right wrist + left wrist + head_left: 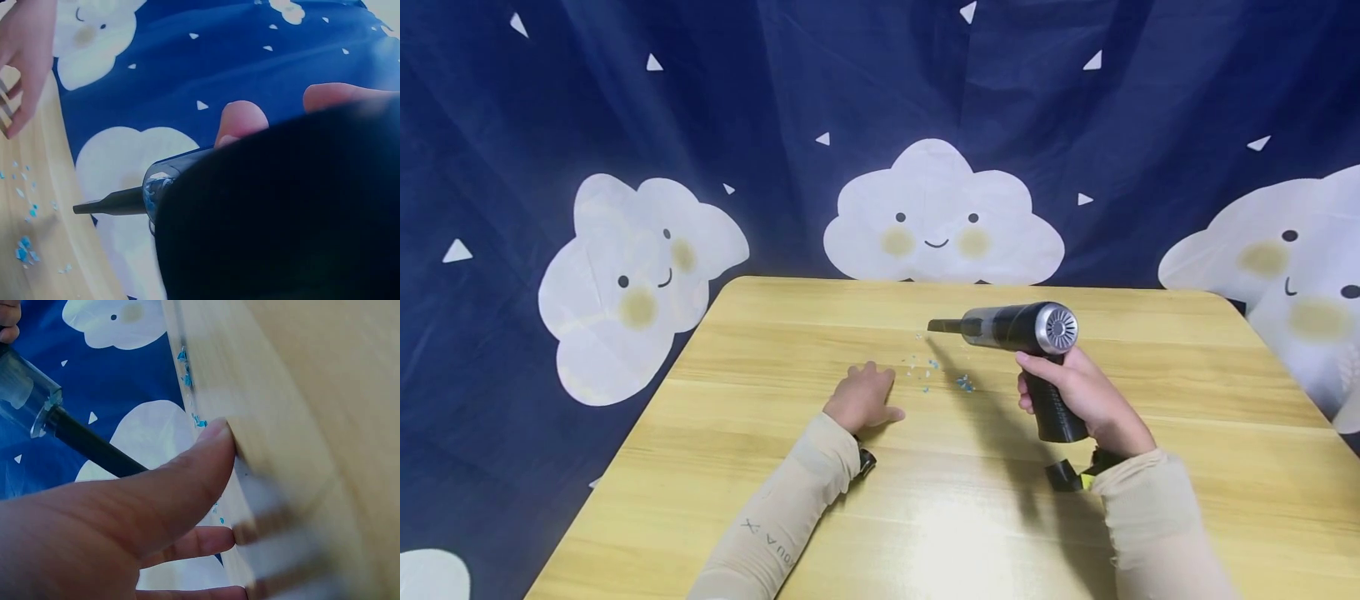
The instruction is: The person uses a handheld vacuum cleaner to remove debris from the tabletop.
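Black and silver plastic forms the pistol-shaped handheld vacuum cleaner (1018, 328), which is raised above the right part of the table, with its body lying almost level. The right hand (1093, 396) grasps its black ribbed handle (1054, 404), with the fingers curled around it and the thumb near the top. On the rear end there is a round silver vent (1060, 328) with radial slots. At the front, a flat black nozzle (946, 326) points to the left, above the tabletop and near the small blue and white scraps (964, 383). Inside the transparent chamber (159, 187) behind the nozzle, some blue and white bits are visible.

The scraps lie loosely scattered on the rectangular light-wood table (760, 450), with a denser blue group on their right side. Just to the left of them, the left hand (865, 398) grasps nothing; its fingers are spread and rest on the wood, palm downward, and its thumb points toward the scraps.

Both forearms wear beige sleeves (797, 492). Behind the table hangs a dark blue curtain (775, 83), printed with white smiling clouds (943, 187) and small white triangles (655, 63).
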A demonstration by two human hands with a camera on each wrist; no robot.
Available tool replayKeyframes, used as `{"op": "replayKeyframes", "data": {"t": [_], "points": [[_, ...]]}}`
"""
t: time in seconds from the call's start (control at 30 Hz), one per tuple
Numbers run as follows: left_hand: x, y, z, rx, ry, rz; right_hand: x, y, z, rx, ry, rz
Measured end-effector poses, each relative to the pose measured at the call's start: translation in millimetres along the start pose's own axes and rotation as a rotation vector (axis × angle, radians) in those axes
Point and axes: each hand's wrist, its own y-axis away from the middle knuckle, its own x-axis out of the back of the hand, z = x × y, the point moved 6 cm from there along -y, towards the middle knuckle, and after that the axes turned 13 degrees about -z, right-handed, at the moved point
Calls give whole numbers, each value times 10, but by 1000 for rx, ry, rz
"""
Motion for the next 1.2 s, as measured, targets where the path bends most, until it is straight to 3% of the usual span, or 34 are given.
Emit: {"op": "replayKeyframes", "data": {"t": [0.43, 1.2], "points": [[4, 12, 0, 2, 2, 0, -33, -120, 117, -14, -19, -3], [1, -6, -12, 4, 4, -6, -66, -157, 123, -28, -6, -4]]}}
